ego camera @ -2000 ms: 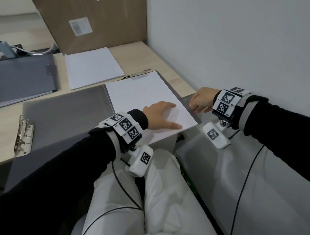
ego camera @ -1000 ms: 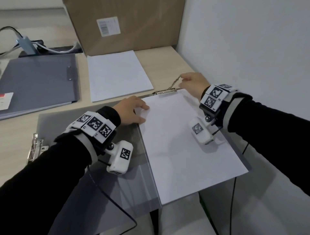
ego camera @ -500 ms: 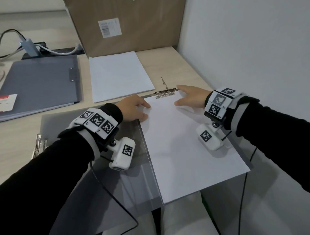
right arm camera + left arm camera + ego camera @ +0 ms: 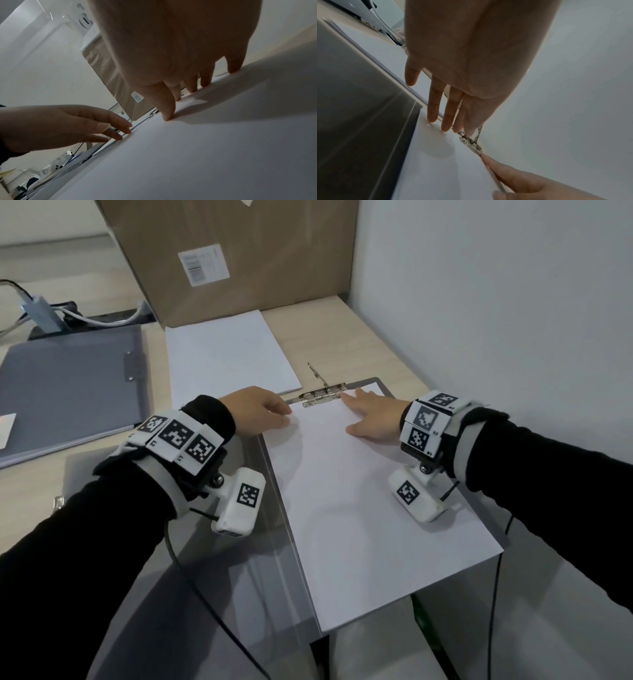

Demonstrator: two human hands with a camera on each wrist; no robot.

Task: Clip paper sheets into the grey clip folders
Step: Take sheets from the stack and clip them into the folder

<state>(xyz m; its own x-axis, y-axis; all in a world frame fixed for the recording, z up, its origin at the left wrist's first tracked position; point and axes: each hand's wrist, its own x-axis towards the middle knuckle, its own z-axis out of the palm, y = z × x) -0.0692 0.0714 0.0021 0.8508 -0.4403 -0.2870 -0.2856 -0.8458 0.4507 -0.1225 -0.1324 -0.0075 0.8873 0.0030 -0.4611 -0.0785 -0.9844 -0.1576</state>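
- Head view: open grey clip folder point(image 4: 274, 542) at the surface's near right corner, paper sheet point(image 4: 359, 508) on its right half, top edge at the metal clip point(image 4: 322, 398), lever raised.
- Left wrist view: left hand point(image 4: 462, 60) fingers point(image 4: 433, 108) straight, tips touching the sheet's top-left corner.
- Right wrist view: right hand point(image 4: 180, 47) fingers point(image 4: 167, 105) spread, released, pressing the sheet.

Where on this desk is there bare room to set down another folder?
Only bare strips of desk: between the paper stack and the wall, and before the closed folder. The open folder and both hands fill the near side; the cardboard box blocks the back.
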